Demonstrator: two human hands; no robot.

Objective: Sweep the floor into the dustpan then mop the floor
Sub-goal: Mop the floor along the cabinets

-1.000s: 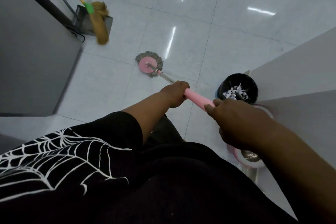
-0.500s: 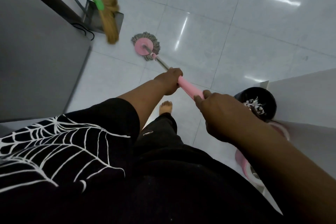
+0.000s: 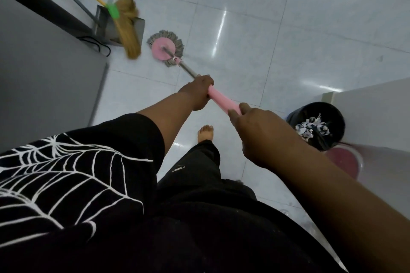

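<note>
Head view. The mop (image 3: 177, 56) was the reference item. Its round pink head with grey fringe lay flat on the tiled floor (image 3: 255, 29). The metal shaft ran back from the head to a pink handle sleeve.

The left hand (image 3: 196, 92) had its grip wrapped tight around the front end of the sleeve. The right hand (image 3: 257, 135) had its grip closed around the rear end.

The broom (image 3: 128, 35) leaned just left of the mop head, bristles on the floor. The metal dustpan (image 3: 104, 24) stood behind the broom.

A black bin (image 3: 319, 127) holding shredded scraps stood right of the handle. One bare foot (image 3: 205, 133) rested on the floor below the handle.
</note>
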